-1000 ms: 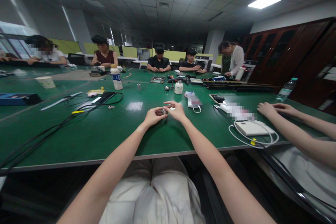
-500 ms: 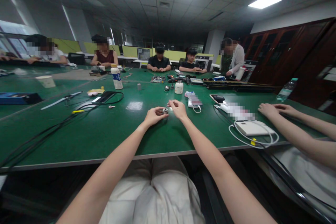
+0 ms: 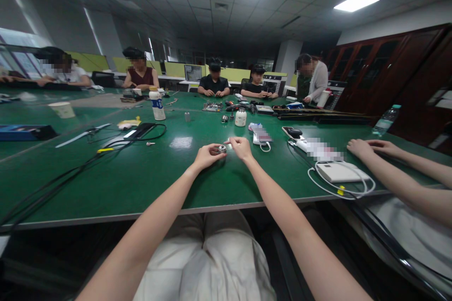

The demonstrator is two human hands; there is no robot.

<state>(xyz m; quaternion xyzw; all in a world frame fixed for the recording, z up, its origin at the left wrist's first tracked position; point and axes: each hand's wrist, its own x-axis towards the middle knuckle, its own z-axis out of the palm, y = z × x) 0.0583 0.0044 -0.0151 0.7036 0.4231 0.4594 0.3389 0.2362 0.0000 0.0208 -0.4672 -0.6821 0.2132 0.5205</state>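
Left grip (image 3: 206,155): closed around a small, silver, cylindrical metal part (image 3: 222,149), the thumb on its near side and the fingers curled behind it; the round top is exposed.
Metal cylinder: stands roughly upright in front of the person, between the two hands; whether its base touches the surface cannot be told.
Slip hazard: the smooth, curved wall probably offers little friction; uneven thumb pressure could twist or tilt the cylinder.
Drop hazard: if the left grip loosens, the round part could topple and roll across the flat surface.
Right grip (image 3: 243,148): just beside the cylinder and apart from it, index finger extended toward it, other fingers bent; whether a tiny piece sits between the fingertips cannot be told.
Contact hazard: a sideways push from that index finger could knock the cylinder askew; any small piece pinched there could be lost from sight.
Surface (image 3: 169,174): glossy, green and flat, carrying both wrists' work.
Beyond the hands: a white, rounded bottle (image 3: 240,118), with shiny silver metal pieces (image 3: 224,119) beside it; a second grey metal cylinder (image 3: 187,116) stands farther left, easily confused with the held one.
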